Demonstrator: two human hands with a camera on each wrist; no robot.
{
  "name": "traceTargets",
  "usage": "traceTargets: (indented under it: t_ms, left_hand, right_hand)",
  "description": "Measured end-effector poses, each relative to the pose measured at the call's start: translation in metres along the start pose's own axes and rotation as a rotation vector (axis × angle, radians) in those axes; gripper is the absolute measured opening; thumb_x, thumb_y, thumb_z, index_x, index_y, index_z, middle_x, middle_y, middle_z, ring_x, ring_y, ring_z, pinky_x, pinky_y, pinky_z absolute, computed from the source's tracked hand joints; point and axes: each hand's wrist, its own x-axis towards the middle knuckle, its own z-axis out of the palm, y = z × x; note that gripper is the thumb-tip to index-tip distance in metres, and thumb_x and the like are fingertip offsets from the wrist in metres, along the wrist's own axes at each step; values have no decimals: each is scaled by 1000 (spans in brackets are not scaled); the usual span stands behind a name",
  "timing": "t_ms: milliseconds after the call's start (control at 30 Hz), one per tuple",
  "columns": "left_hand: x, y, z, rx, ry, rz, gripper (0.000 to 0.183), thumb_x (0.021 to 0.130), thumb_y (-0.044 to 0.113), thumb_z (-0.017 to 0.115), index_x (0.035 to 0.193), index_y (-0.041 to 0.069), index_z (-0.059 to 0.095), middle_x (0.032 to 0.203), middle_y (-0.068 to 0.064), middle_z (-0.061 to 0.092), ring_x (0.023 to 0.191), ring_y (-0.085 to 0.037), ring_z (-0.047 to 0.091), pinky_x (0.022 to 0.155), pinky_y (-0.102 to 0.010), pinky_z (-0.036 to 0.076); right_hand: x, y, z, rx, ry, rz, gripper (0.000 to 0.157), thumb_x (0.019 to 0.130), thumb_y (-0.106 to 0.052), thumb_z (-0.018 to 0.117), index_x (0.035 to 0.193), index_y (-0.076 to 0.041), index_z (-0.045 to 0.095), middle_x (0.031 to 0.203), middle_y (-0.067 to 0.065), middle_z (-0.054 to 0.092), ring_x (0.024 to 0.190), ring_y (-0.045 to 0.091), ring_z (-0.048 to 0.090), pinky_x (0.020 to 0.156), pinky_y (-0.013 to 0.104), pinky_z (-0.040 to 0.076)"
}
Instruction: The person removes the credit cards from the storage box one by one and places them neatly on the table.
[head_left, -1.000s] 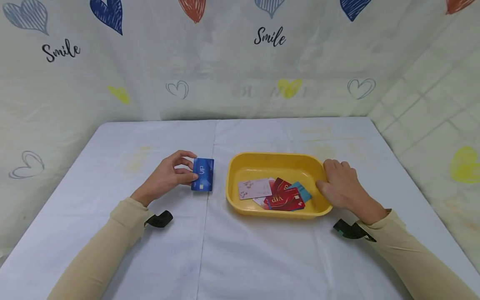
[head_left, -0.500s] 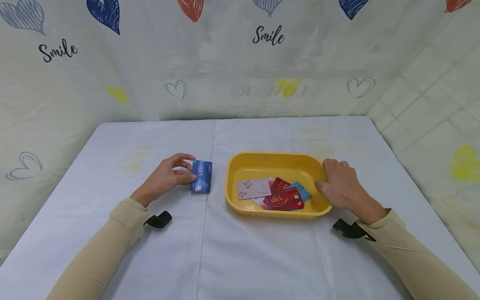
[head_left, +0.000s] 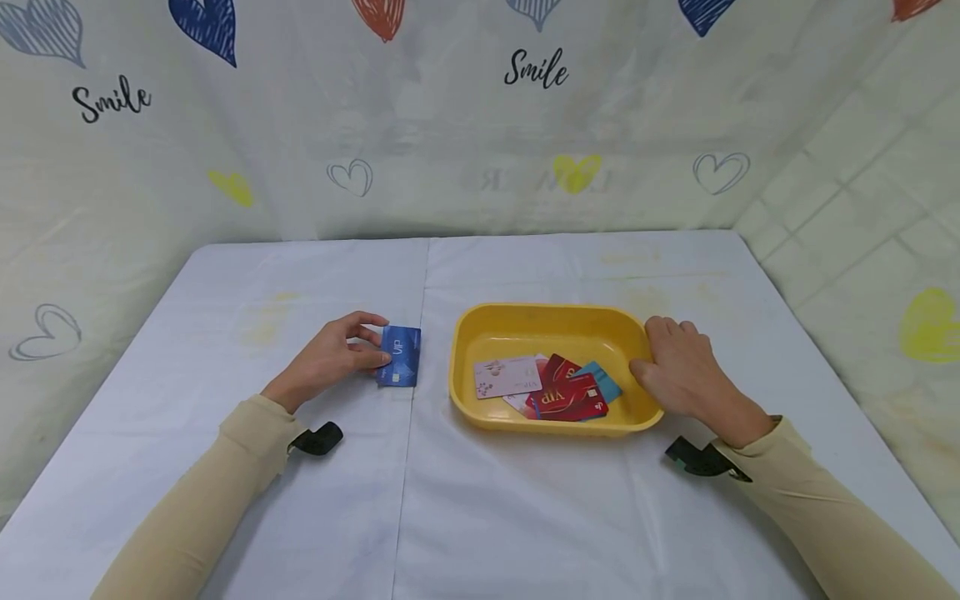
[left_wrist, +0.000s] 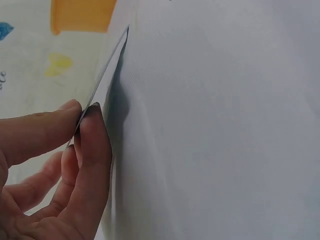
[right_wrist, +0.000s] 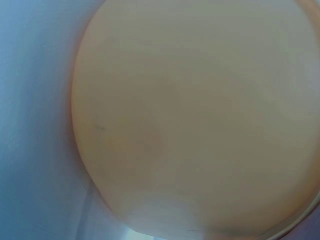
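Bracing on one side, pinching on the other

A broad counter (head_left: pixel 525 500) under white cloth is carrying everything, and a shallow yellow tray (head_left: pixel 502 337) with rounded corners is standing just right of its middle seam. Of the two hands, the right hand (head_left: pixel 678 367) is gripping the tray's right end (the right wrist camera is showing only blurred yellow, so the exact finger contact is staying unclear). The left hand (head_left: pixel 337 354) is pinching a blue, rectangular, glossy card (head_left: pixel 403 358) by its left edge, left of the tray and apart from it. Inside the tray, a pale pink patterned card (head_left: pixel 508 378), a red "VIP" card (head_left: pixel 573 400) and a turquoise card (head_left: pixel 603 382) are lying in an overlapping heap.

Doing this well probably means keeping thumb and fingertips near the blue card's edge and pressing lightly, since a thin card could be bowing under a hard squeeze. The right hand should be bracing the tray without tipping it.

Compared with a second ago, the blue card is sitting slightly nearer the person and farther from the tray, its face catching paler light. The tray, its cards and the right hand are looking practically unchanged.
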Motion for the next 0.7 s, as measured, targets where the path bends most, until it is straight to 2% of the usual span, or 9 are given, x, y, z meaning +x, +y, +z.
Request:
traceTargets:
  t_ms: [300,500,700]
  left_hand:
    - [0,1,-1,0,-17,-13,61,93,14,75,147,9,47,126,-17,53,97,-17,69,86,-27,62]
    - [1,5,-1,75,-15,-29,62,93,16,76,148,9,47,125,-15,55,97,-19,69,86,-28,62]
    - [1,10,-1,165,-8,-39,59,94,18,75,146,10,50,123,-13,58,101,-20,68,85,-26,56]
  right_hand:
    - [0,0,0,7,-1,0,23,90,-17,48,100,4,48,84,13,47,84,34,41,72,38,28]
    - [1,1,0,7,-6,1,23,90,-17,49,101,4,48,85,13,48,85,34,41,73,39,29]
    - [1,1,1,7,-12,3,24,90,-18,49,101,3,48,85,13,47,85,34,41,73,39,30]
